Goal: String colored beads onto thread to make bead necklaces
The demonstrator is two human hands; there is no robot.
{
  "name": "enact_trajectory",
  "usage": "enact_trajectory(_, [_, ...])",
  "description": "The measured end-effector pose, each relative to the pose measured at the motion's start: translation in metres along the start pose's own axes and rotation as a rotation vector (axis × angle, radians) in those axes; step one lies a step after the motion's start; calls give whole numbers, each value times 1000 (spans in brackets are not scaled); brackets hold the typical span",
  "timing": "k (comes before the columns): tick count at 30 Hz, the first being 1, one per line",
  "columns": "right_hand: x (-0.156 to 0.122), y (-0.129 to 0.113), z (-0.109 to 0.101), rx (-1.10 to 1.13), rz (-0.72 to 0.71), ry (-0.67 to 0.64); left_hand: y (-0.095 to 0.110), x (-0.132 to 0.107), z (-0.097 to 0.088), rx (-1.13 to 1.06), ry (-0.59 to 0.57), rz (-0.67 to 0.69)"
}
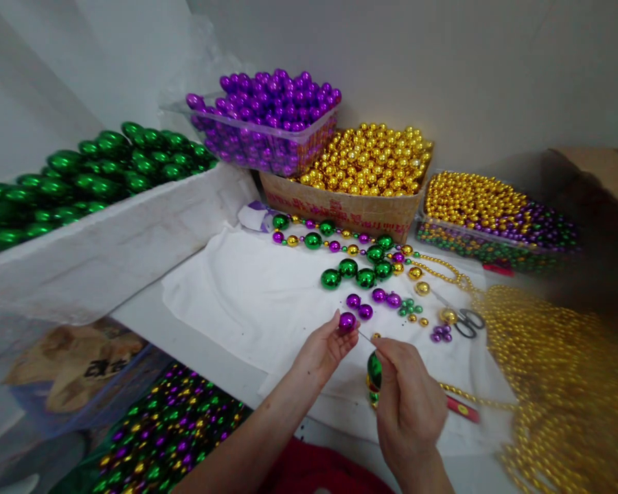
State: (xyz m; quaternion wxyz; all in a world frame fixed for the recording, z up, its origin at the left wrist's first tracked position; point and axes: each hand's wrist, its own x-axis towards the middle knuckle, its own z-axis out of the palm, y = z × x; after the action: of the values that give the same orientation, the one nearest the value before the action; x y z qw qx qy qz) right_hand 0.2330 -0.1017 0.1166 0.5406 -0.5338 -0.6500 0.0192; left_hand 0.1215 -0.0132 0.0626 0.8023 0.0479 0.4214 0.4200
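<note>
Between the fingertips of my left hand (323,355) is a shiny purple bead (347,322). My right hand (412,394) pinches a thin needle (367,338), whose tip points at that bead. Under my right hand a large green bead (374,370) shows in part, with smaller beads below it. Just beyond my left hand lie loose purple beads (365,311) and large green beads (347,268) on a white cloth (221,288). Small green beads (410,307), small purple beads (441,333) and gold beads (421,288) lie to the right.
Scissors (470,323) and a red-handled tool (462,409) lie at right, beside heaped gold bead strands (561,384). Behind stand a purple-bead tub (268,130), a gold-bead carton (340,206) and a mixed-bead tub (474,233). A white foam box (118,240) of green beads borders the left.
</note>
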Motion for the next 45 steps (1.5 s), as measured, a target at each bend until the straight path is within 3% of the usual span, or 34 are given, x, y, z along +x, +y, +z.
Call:
enact_trajectory(18, [-1,8,17,-108,14,-50,-2,1,0,-12,-55,-13])
enact_trajectory(23, [-5,12,25,-107,72,-110,-1,-4,4,-5,-55,-34])
enact_trajectory(26, [-11,19,24,-17,184,-131,0,-16,10,4,-99,-40])
enact_trajectory(30, [-17,25,15,227,439,-78,2,-39,21,166,-235,74])
enact_trajectory(34, [-18,21,4,359,645,-105,9,-55,29,447,-211,326])
enact_trajectory(39, [-10,10,-12,169,468,-149,16,-66,29,665,-279,459])
enact_trajectory(42, [-3,4,-18,302,422,-326,17,-74,31,635,-349,431])
enact_trajectory(45, [1,0,-17,410,505,-413,20,-79,34,520,-326,430])
